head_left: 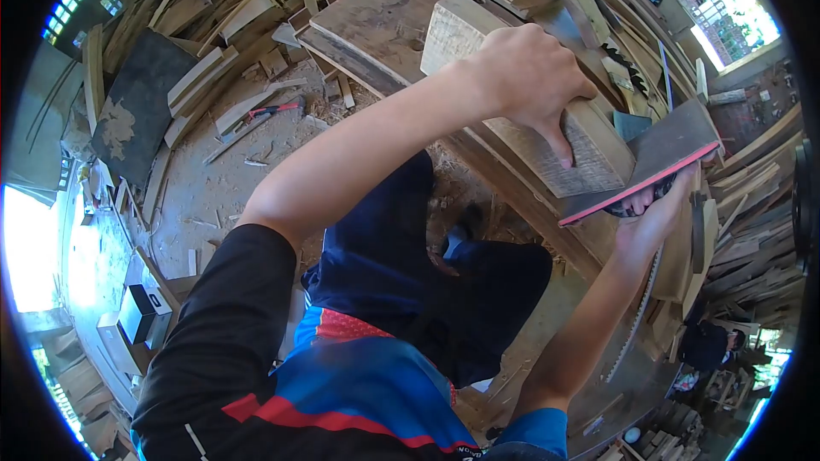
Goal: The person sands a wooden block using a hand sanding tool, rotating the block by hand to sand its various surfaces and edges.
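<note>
Upper right of center in the frame, a rough-sawn timber block (591, 156) rests on the wooden bench (371, 17), steadied by the left hand (536, 68), whose grip is part-closed over its top, with one digit extended down the near face. Just beyond its right end, the right hand (664, 209) has its grip curled behind a red-edged flat float (670, 152), set against that end. The block is probably stiff, fairly heavy and hardly fragile, with a dry, non-slip surface; its long upper edges offer the surest hold.
</note>
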`<state>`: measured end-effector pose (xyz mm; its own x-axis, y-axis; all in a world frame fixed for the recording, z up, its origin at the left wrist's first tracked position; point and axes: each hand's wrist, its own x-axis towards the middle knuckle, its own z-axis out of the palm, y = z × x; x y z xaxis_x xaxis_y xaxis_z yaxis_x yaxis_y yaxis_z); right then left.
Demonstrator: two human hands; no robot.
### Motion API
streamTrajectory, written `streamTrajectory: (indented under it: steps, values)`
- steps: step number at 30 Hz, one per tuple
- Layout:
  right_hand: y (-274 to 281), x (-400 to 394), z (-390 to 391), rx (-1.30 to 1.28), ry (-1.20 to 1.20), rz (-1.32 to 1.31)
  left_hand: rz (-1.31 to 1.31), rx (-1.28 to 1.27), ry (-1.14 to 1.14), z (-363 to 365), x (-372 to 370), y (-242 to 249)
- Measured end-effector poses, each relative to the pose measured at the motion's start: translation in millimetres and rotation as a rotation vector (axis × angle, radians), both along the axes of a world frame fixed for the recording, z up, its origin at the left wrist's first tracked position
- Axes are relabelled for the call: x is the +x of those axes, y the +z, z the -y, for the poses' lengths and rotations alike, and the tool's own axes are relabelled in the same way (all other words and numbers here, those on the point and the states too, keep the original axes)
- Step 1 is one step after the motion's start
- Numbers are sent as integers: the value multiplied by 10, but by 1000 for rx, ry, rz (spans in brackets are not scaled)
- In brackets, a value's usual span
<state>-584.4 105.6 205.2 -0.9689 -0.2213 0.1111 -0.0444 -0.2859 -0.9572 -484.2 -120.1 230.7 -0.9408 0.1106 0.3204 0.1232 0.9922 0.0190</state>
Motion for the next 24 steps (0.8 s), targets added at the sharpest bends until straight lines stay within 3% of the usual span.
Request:
streamTrajectory:
  steps: [3, 6, 7, 13, 14, 17, 20, 22, 24]
  values:
    - [62, -119, -181, 101, 140, 130, 10, -4, 6, 9, 20, 13]
    - [134, -107, -94, -24, 92, 87, -23, 1, -18, 6, -7, -65]
    - [162, 4, 38, -6, -34, 93, -20, 3, -12, -5, -2, -48]
    - [-79, -70, -185, 162, 62, 307, -9, 20, -9, 30, 13, 4]
    - [-87, -72, -169, 100, 172, 275, -35, 33, -30, 28, 34, 11]
    - [-70, -141, 34, 61, 55, 286, 71, 26, 10, 12, 48, 65]
    - [-96, -207, -76, 5, 198, 264, 64, 24, 8, -7, -1, 15]
    - [-74, 60, -79, 25, 122, 290, 39, 28, 12, 27, -6, -9]
    - [-258, 190, -208, -39, 209, 323, 28, 31, 2, 33, -8, -11]
